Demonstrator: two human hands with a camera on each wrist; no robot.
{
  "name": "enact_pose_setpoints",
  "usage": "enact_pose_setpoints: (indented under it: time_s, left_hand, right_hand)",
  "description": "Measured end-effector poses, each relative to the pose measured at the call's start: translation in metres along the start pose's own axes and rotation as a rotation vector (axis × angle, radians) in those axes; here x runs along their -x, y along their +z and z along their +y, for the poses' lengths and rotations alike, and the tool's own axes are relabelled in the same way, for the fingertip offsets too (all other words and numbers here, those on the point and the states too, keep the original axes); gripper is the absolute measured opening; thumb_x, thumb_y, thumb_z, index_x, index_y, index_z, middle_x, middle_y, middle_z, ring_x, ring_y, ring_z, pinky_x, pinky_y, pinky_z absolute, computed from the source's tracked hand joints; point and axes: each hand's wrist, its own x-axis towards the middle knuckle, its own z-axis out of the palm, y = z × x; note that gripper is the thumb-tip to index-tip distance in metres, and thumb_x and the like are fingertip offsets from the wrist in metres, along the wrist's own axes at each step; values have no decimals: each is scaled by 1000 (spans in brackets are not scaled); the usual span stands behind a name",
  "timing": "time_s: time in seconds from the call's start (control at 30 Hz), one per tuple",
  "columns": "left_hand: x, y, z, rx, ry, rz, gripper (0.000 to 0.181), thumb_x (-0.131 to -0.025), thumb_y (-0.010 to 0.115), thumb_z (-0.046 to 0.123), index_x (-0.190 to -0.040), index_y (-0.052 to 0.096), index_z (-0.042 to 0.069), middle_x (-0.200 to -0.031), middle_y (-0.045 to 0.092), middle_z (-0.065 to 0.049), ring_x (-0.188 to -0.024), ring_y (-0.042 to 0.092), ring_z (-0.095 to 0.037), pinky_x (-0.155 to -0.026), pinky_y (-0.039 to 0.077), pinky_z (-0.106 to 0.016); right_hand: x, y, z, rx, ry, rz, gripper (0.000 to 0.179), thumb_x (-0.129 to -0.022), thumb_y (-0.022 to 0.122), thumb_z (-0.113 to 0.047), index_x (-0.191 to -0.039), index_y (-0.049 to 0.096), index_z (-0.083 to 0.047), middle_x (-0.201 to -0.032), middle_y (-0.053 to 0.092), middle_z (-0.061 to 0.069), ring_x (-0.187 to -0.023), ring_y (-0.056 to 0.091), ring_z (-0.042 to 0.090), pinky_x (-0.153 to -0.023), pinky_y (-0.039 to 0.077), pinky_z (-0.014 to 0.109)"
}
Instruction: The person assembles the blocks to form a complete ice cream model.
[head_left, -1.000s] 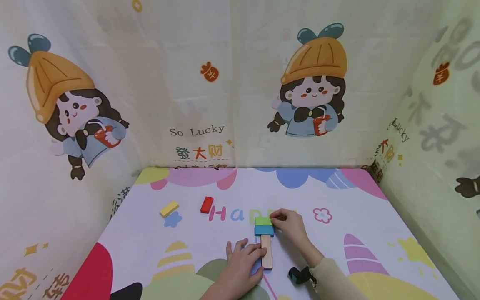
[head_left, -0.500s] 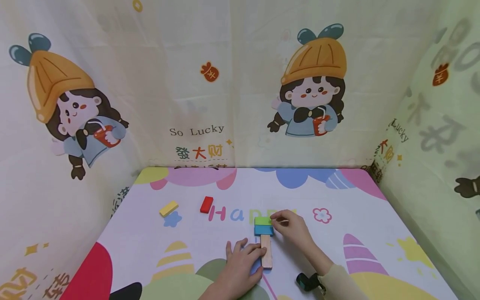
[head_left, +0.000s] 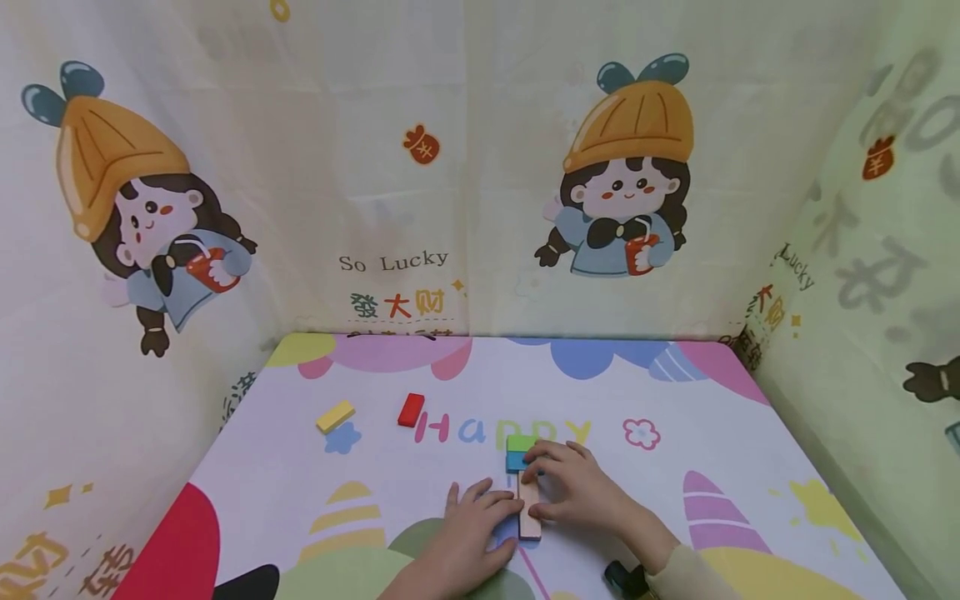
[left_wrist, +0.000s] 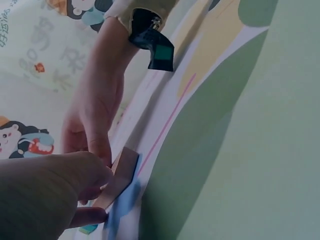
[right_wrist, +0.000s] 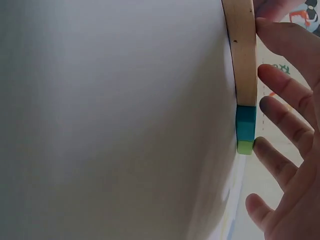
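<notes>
Three toy blocks lie end to end on the table: a long plain wooden block (head_left: 529,527) nearest me, then a blue block (head_left: 514,462), then a light green block (head_left: 521,442). My left hand (head_left: 474,533) rests beside the wooden block with relaxed fingers, fingertips at its left edge. Over the row spreads my right hand (head_left: 581,490), its thumb at the wooden block's right side and its fingers partly covering the blue block. In the right wrist view, the separated fingers of that hand (right_wrist: 295,115) run along the top of the wooden block (right_wrist: 244,60) and the green block (right_wrist: 245,147).
A red block (head_left: 411,410) and a yellow block (head_left: 335,417) lie farther back on the left of the printed tabletop (head_left: 480,392). Patterned cloth walls (head_left: 480,208) enclose the table at the back and sides. A black wrist camera (head_left: 624,579) sits at the right sleeve.
My right hand has let go of the green block's right end and come nearer, its fingers now spread over the blue and wooden blocks. The left hand stays beside the wooden block.
</notes>
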Motion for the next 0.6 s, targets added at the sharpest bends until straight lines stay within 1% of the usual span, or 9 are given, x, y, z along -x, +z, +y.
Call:
enact_pose_setpoints:
  time_s: [0.13,0.2,0.27,0.33,0.4,0.5,0.6]
  left_hand:
    - [0,-4,-12,0,-14,43,36,-95,71,38,-130,70,27,-134,66,8,-136,53,-26,-110,30,-75]
    - [-2,-9,-20,-12,-10,80,32,-95,72,35,-125,72,25,-129,68,9,-130,57,-21,-111,36,-67]
    - [-4,-17,-30,-21,-19,106,29,-94,72,33,-122,73,24,-124,70,9,-124,60,-18,-110,42,-60]
    - [-6,-23,-40,-41,-28,134,27,-94,73,31,-119,74,22,-121,71,8,-120,62,-19,-105,47,-54]
    - [-9,-30,-50,-61,-45,160,25,-93,73,28,-116,74,21,-117,72,6,-116,64,-20,-100,50,-51]
    - [-14,-36,-64,-108,-65,228,21,-91,75,25,-111,76,18,-112,74,3,-110,66,-22,-92,51,-50]
    - [-18,-42,-77,-143,-97,291,18,-91,74,23,-108,76,17,-109,74,0,-106,66,-25,-87,50,-48]
  right_hand:
    - [2,0,0,0,5,-11,30,-81,87,-36,-105,69,-31,-128,63,-10,-128,57,17,-103,38,68]
    - [2,0,0,-8,8,-19,30,-82,87,-36,-105,69,-31,-128,63,-10,-128,58,18,-99,41,64]
    - [1,-1,0,-15,2,-25,29,-83,86,-36,-106,69,-31,-128,63,-9,-127,59,17,-96,45,60]
    - [0,-1,0,-26,-9,-28,29,-83,86,-35,-106,69,-30,-128,63,-8,-126,59,17,-95,48,57]
    - [0,-1,0,-35,-26,-26,29,-83,86,-34,-106,69,-29,-128,64,-6,-125,59,17,-97,50,53]
    - [0,-1,1,-55,-38,-25,29,-83,86,-32,-106,69,-27,-128,64,-4,-124,60,18,-102,50,49]
    - [-1,0,0,-74,-46,-23,30,-83,87,-29,-106,69,-24,-128,64,-1,-124,59,20,-105,49,46]
